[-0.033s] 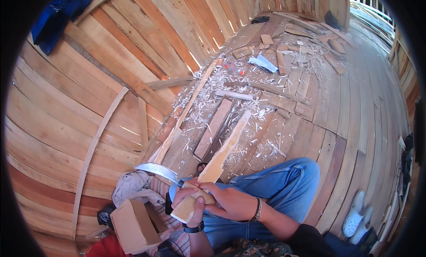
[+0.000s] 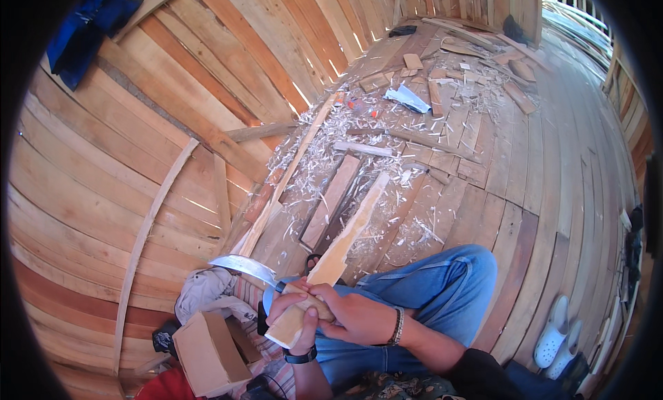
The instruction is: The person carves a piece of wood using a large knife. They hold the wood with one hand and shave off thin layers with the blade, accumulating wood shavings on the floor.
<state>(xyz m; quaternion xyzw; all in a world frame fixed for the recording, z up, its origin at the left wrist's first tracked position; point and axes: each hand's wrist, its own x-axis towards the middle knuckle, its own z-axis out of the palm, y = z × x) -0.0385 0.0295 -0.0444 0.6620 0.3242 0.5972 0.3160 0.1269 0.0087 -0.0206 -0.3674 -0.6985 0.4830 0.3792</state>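
Across my lap lies a long pale board point(image 2: 349, 238) with a ragged edge, one end toward me and the other pointing away over the floor. My left hand point(image 2: 302, 336), with a dark watch at the wrist, is closed around the board's near end. My right hand point(image 2: 364, 318), wearing a bracelet, closes on the wooden handle of a large knife point(image 2: 243, 265). The knife's curved, shiny blade points left, and its handle crosses over the board. Both hands are close together, so some fingers are hidden.
Wood shavings point(image 2: 324, 165) and offcuts litter the plank floor ahead. A thick plank point(image 2: 331, 198) lies beyond my legs. At left are an open cardboard box point(image 2: 207, 352), a grey cloth point(image 2: 206, 289) and a plank wall point(image 2: 90, 213). Light clogs point(image 2: 552, 334) stand at right.
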